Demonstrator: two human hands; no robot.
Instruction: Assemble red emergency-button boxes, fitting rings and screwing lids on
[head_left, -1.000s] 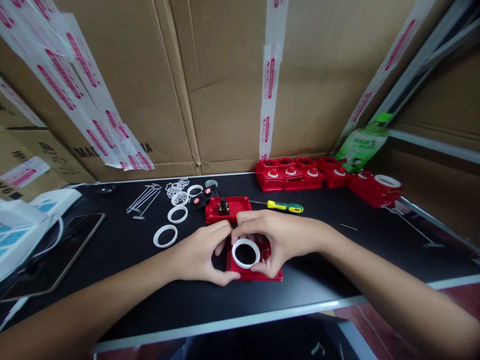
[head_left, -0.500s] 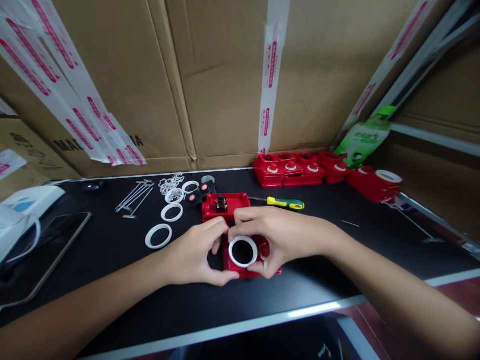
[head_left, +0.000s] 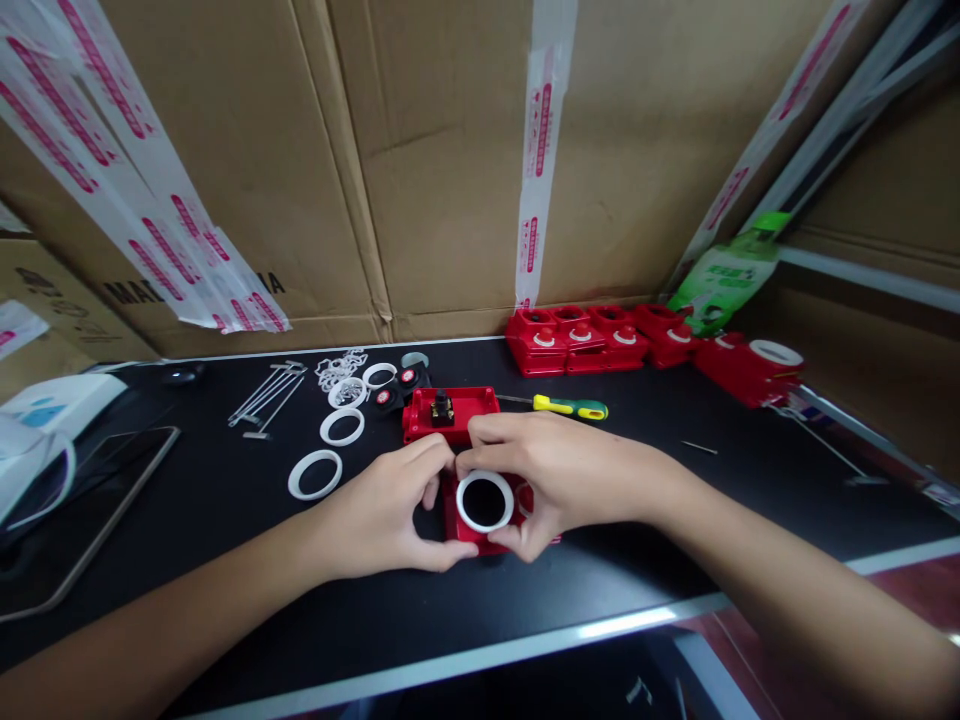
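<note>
A red plastic housing cover [head_left: 498, 541] lies on the black table in front of me, partly hidden by my hands. Over its round opening sits a white ring [head_left: 463, 512]. My right hand [head_left: 536, 470] pinches this ring between thumb and fingers at its edge. From the left, my left hand [head_left: 409, 505] grips the cover's side, thumb at the near edge and fingers curled at the far one. Just behind them is an open red box [head_left: 478, 408] with a black switch part [head_left: 442, 408] inside.
Several white rings [head_left: 316, 475], metal T-shaped rods [head_left: 268, 395] and a white chain [head_left: 339, 368] lie left. A yellow-green screwdriver [head_left: 570, 406] rests behind my right hand. Red housings [head_left: 577, 340] and a green bottle [head_left: 731, 272] stand back right. A phone-like slab [head_left: 90, 515] lies far left.
Both hands stay nearly in place on the cover and ring. My right thumb has shifted slightly left along the ring's near edge. The whole view has moved a little.
</note>
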